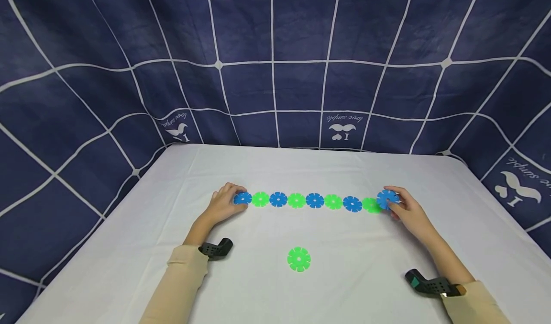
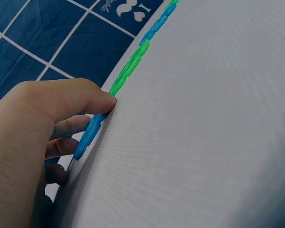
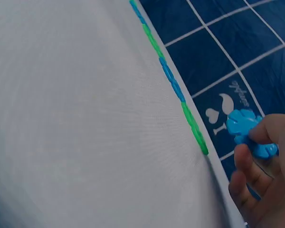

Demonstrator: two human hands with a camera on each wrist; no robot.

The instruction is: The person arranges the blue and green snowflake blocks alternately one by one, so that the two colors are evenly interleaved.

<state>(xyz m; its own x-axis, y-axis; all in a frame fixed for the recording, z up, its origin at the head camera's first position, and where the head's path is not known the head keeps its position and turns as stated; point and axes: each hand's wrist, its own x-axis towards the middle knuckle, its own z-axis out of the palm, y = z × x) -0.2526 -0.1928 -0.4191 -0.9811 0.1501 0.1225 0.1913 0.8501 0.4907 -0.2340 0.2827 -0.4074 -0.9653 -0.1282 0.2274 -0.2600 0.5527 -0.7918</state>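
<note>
A row of blue and green plastic gear-shaped discs point(image 1: 305, 200) is laid across the white table point(image 1: 129, 247). Its left end disc is pinched by the left hand point(image 1: 224, 203). A blue disc point(image 3: 244, 130) is shown lifted and pinched by the right hand point(image 1: 406, 210) only in the right wrist view. A lone green disc point(image 1: 299, 259) sits nearer.

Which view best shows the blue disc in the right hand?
The right wrist view: the blue disc is large there, pinched by the right hand and tilted off the table. The head view shows it small, at the row's right end, partly covered by fingers. The left wrist view does not show it clearly.
</note>
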